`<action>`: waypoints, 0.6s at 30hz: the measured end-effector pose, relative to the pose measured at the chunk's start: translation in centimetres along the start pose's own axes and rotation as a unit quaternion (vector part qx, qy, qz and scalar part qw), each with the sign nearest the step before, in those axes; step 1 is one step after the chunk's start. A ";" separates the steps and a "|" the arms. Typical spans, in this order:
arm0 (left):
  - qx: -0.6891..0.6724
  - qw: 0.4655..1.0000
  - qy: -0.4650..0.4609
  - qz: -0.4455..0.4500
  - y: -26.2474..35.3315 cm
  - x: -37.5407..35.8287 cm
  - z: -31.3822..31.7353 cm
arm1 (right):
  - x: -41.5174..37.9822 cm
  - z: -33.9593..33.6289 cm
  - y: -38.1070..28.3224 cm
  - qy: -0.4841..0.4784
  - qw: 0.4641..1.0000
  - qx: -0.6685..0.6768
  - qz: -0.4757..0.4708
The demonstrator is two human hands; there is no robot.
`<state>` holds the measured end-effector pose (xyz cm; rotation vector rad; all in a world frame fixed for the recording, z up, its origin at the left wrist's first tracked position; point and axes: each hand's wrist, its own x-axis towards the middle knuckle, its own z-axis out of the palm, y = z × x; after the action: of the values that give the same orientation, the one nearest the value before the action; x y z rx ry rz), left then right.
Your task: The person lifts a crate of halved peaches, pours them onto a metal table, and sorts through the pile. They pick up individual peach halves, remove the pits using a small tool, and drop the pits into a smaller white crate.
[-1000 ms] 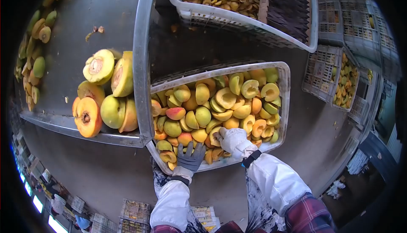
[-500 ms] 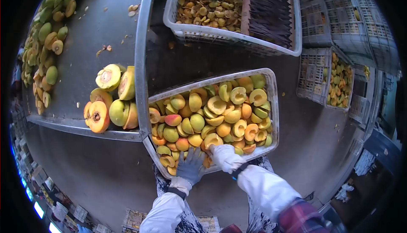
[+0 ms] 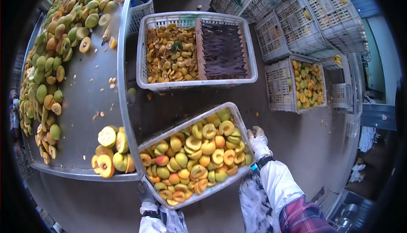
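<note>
A white crate (image 3: pixel 237 178) full of halved yellow, green and orange fruit (image 3: pixel 195 152) sits tilted in front of me. My left hand (image 3: pixel 146 192), in a grey glove, is at the crate's near left corner, its fingers partly hidden by the rim. My right hand (image 3: pixel 258 142), in a pale glove, is at the right end of the crate with its fingers bent by the rim. A few large fruit halves (image 3: pixel 111 152) lie at the corner of the metal table (image 3: pixel 89 118), beside the crate.
More halved fruit (image 3: pixel 46 84) is piled along the table's far left. Ahead stands a crate (image 3: pixel 250 50) with fruit scraps and a dark slatted rack (image 3: pixel 222 50). A fruit crate (image 3: pixel 280 86) and stacked crates (image 3: pixel 296 25) stand at the right.
Both hands have moved off the fruit to the crate's outer ends, left to the corner, right to the right side. The view has shifted, showing more of the table and stacked crates.
</note>
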<state>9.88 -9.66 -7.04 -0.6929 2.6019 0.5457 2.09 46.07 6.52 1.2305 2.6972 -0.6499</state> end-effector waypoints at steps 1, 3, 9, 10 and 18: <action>-0.240 0.955 -0.071 -0.158 5.7 -0.5 -2.8 | 1.0 1.7 1.6 -0.028 0.999 0.012 0.013; -0.259 0.930 -0.054 -0.256 11.1 -0.5 -3.8 | 1.5 2.9 1.4 -0.171 0.985 -0.019 0.025; -0.409 0.876 -0.037 -0.253 10.1 -0.7 -2.6 | 1.7 3.1 0.8 -0.174 0.977 0.083 0.092; -0.398 0.882 -0.032 -0.249 9.7 -0.8 -2.4 | 1.9 3.0 0.8 -0.177 0.977 0.077 0.089; -0.362 0.896 -0.060 -0.251 16.6 -7.4 -5.0 | 4.7 1.9 1.7 -0.243 0.967 0.048 0.053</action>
<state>5.57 4.23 5.00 -1.4432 1.9335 1.3374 0.11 49.52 2.96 1.0541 2.2053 -0.9360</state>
